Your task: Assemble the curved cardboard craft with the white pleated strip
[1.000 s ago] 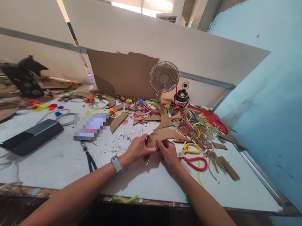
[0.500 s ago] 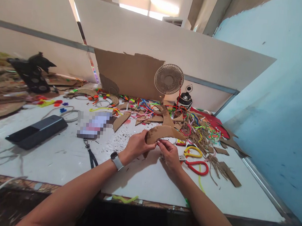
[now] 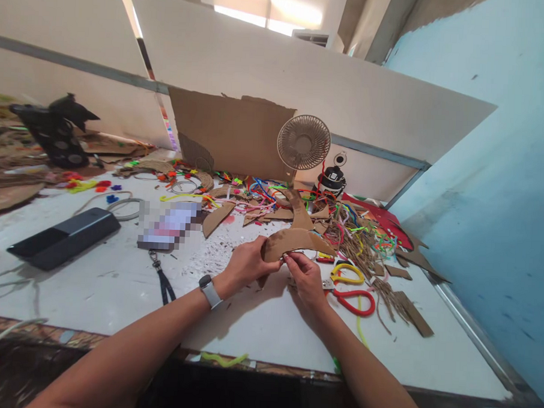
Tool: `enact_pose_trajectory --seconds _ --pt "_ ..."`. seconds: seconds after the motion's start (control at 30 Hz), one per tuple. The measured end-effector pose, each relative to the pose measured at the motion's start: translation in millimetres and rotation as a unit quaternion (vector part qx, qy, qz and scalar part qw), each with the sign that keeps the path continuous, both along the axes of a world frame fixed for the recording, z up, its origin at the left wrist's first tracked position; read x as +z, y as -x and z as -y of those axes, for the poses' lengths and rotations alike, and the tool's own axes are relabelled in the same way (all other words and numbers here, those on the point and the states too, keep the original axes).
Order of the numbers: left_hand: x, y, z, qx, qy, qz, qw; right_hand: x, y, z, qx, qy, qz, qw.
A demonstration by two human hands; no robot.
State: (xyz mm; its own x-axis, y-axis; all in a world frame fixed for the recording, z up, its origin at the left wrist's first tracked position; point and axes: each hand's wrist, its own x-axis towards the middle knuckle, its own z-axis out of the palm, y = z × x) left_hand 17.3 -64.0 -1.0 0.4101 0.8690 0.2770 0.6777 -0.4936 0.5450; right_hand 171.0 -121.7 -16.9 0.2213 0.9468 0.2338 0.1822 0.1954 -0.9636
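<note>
A curved brown cardboard piece [image 3: 295,241] is held a little above the white table [image 3: 115,281], in front of me. My left hand [image 3: 246,264], with a watch on its wrist, grips the piece's left end, fingers closed round it. The fingers of my right hand [image 3: 305,276] pinch the piece's lower edge just to the right of the left hand. Red and yellow scissors [image 3: 352,288] lie on the table right beside my right hand.
Cardboard scraps and coloured pipe cleaners [image 3: 352,231] litter the table's far and right parts. A small fan [image 3: 303,143] and a cardboard sheet [image 3: 230,133] stand at the back. A dark phone-like slab [image 3: 63,238] and a lanyard [image 3: 163,280] lie at the left.
Both hands have lifted the cardboard piece slightly and kept hold of it. The view has shifted a little to the left and down.
</note>
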Motion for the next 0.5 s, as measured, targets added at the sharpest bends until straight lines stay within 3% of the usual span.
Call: enact_pose_trajectory --seconds 0.5 --pt "-3.5 1.0 -1.0 -0.006 0.017 0.015 1.000 3.7 1.8 1.6 -0.012 0.007 0.021 1.000"
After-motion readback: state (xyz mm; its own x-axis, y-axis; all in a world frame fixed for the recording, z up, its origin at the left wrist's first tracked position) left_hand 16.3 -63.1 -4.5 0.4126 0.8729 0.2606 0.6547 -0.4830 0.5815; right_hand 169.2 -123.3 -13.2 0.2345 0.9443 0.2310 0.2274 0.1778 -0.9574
